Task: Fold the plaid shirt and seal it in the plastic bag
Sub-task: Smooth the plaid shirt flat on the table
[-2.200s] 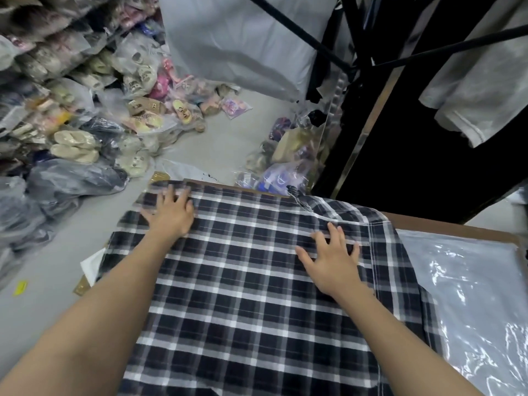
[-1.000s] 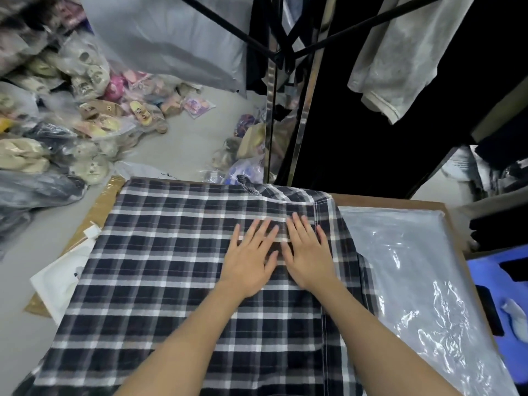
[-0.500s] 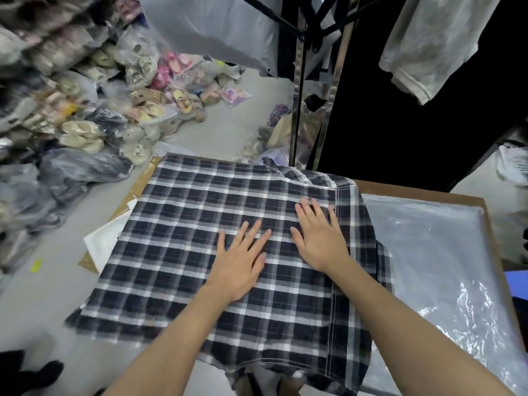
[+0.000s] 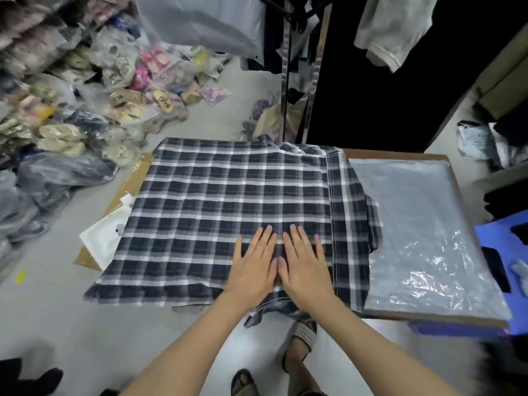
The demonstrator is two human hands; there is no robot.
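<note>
The black-and-white plaid shirt [image 4: 217, 204] lies spread flat on a brown cardboard-topped table [image 4: 394, 153], its lower hem hanging over the near edge. My left hand [image 4: 253, 267] and my right hand [image 4: 304, 267] rest flat on it side by side near the bottom hem, fingers apart, thumbs almost touching, holding nothing. The right side of the shirt is folded inward with a stitched edge running down it. A clear plastic bag [image 4: 423, 230] lies flat to the right of the shirt, partly under its edge.
White paper [image 4: 101, 238] sticks out under the shirt's left side. Piles of bagged shoes [image 4: 85, 110] cover the floor at left. A metal rack pole [image 4: 284, 70] and hanging clothes stand behind the table. A blue object [image 4: 503, 238] sits at far right. My sandalled feet [image 4: 303, 335] are below.
Both hands have slid down the shirt toward its near hem and come together side by side. The view has pulled back, so more floor and my feet show.
</note>
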